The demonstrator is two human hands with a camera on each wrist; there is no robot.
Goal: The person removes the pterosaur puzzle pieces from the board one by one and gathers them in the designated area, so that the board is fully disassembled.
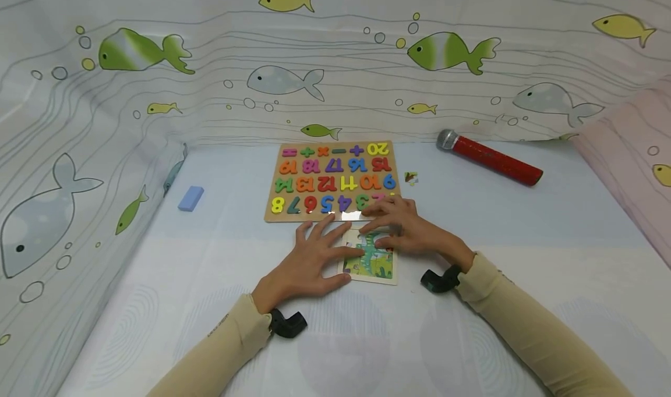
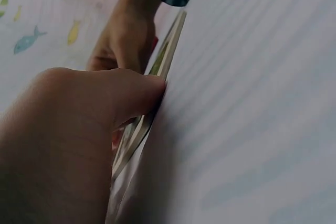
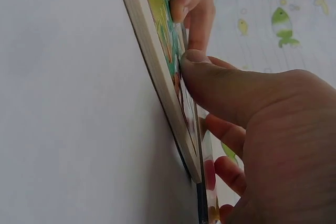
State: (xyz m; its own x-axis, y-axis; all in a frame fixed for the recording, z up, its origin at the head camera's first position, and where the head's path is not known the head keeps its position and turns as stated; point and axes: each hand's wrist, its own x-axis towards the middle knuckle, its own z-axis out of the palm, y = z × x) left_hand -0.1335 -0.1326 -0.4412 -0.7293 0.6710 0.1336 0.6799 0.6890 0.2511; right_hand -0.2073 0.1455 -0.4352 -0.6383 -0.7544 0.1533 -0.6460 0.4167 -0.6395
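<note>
A small wooden jigsaw puzzle (image 1: 385, 272) with a green dinosaur picture and a pale frame lies on the table. My left hand (image 1: 309, 263) is spread at its left side. Its index fingertip touches the picture, and its thumb rests at the frame edge, as the left wrist view also shows. My right hand (image 1: 406, 228) reaches over the upper right part, thumb (image 3: 210, 80) pressed on the picture and other fingers stretched toward the top edge. These fingers hide part of the picture. Just beyond lies a wooden number board (image 1: 269, 216), its coloured numerals upside down to me.
A loose jigsaw piece (image 1: 411, 178) lies right of the number board. Farther right is a red microphone (image 1: 495, 159) with a silver head. A blue block (image 1: 191, 199) lies at the left. Fish-patterned sheeting (image 1: 356, 109) rises behind the table and at its sides.
</note>
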